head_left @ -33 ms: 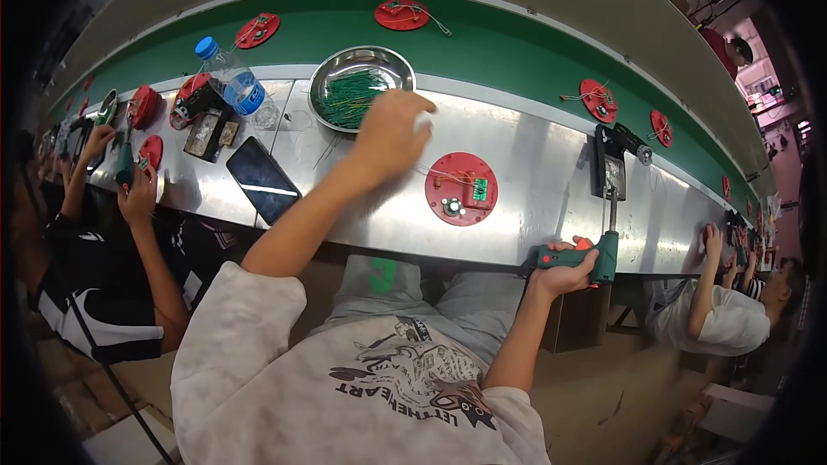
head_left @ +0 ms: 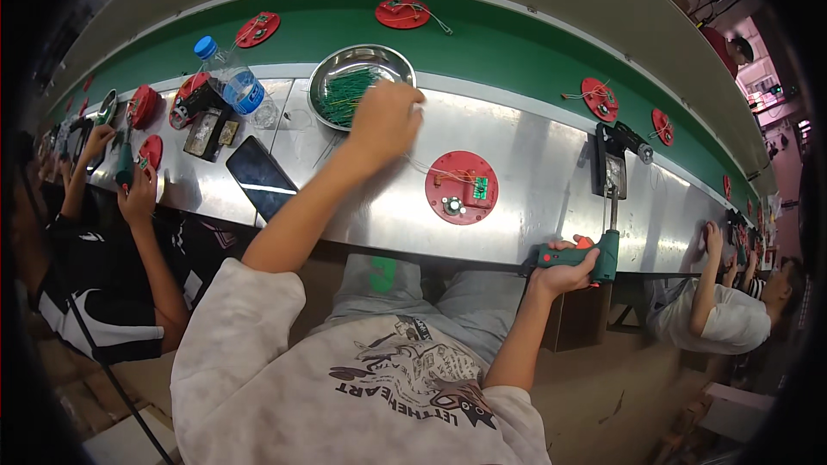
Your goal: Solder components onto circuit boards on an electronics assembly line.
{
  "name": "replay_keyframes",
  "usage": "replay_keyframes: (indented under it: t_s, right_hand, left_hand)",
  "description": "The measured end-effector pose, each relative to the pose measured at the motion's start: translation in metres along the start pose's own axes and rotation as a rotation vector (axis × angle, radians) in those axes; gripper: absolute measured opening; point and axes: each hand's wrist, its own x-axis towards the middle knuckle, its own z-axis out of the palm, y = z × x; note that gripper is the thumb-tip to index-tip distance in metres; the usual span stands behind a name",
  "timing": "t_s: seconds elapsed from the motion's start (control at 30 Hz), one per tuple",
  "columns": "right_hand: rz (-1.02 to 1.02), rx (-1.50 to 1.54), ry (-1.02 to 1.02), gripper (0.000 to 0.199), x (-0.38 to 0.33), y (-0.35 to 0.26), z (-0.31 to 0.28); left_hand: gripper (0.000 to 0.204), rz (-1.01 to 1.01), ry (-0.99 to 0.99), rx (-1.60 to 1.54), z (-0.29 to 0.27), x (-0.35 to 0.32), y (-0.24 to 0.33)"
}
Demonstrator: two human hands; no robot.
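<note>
My left hand is over the right rim of a round steel bowl. Its fingers are bent together, and what they may pinch is hidden. Green wire pieces fill the bowl. To the right of that hand lies a red round plate with a small green circuit board and pale wires running toward the hand. My right hand is wrapped around a green soldering gun with an orange trigger, at the bench's front edge. Its metal tip points away, into a black soldering stand.
A phone and a water bottle are left of the bowl. Another black stand is farther left. More red plates rest on the green strip behind. People work at both sides of the steel bench.
My left hand has shifted slightly left and up toward the bowl, and its thumb and forefinger have come closer together. My right hand and the soldering gun stay in place.
</note>
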Motion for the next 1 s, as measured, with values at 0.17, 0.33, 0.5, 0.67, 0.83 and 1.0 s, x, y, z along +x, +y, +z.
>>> replay_keyframes:
  t_s: [0.17,0.33,0.5,0.67,0.83,1.0]
  right_hand:
    - [0.013,0.012,-0.018,0.041,0.003,0.002,0.002]
    - [0.002,0.009,-0.039,0.043,0.004,0.003,0.000]
    - [-0.004,-0.018,-0.053,0.041,-0.002,0.000,0.001]
    - [-0.035,-0.038,-0.096,0.040,-0.004,-0.001,-0.012]
    - [-0.024,-0.089,-0.488,0.040,-0.007,-0.010,-0.027]
    - [-0.041,-0.231,-0.868,0.047,-0.036,-0.024,-0.042]
  left_hand:
    - [0.017,-0.097,-0.068,0.335,0.016,0.030,-0.062]
    - [0.017,-0.122,-0.105,0.329,0.018,0.039,-0.064]
    - [0.017,-0.004,0.078,0.000,0.004,0.034,-0.078]
    - [0.017,-0.091,0.018,-0.407,-0.011,0.026,-0.041]
    - [0.015,-0.008,-0.002,-0.478,-0.014,-0.015,0.036]
    - [0.012,0.181,0.028,-0.407,0.027,-0.068,0.067]
